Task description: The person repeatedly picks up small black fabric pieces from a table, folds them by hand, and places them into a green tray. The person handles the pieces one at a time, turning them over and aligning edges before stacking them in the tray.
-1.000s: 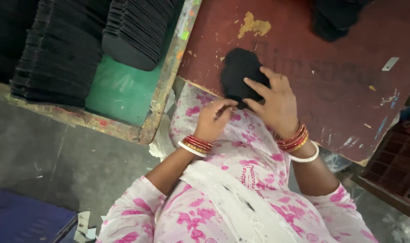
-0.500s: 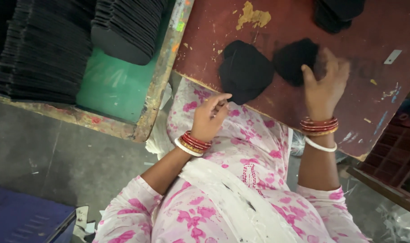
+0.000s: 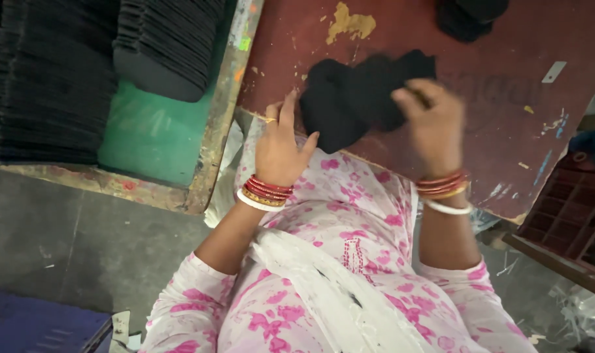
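Two black, flat, soft-looking pieces lie overlapping on the worn red-brown table (image 3: pixel 507 98). My left hand (image 3: pixel 278 145) rests at the table's near edge, fingers spread, with fingertips against the left black piece (image 3: pixel 333 108). My right hand (image 3: pixel 433 124), blurred by motion, grips the right black piece (image 3: pixel 389 82) and presses it onto the left one. Both wrists carry red and white bangles. My lap in pink floral cloth fills the lower middle.
A small heap of black pieces (image 3: pixel 471 16) sits at the table's far edge. Left of the table, tall stacks of black pieces (image 3: pixel 62 78) stand on a green tray (image 3: pixel 147 134). A dark red crate (image 3: pixel 565 219) is at right, a blue crate (image 3: pixel 36 327) at bottom left.
My right hand reached right, took a second black piece and drew it back against the first. My left hand rose from my lap to the first piece's edge.
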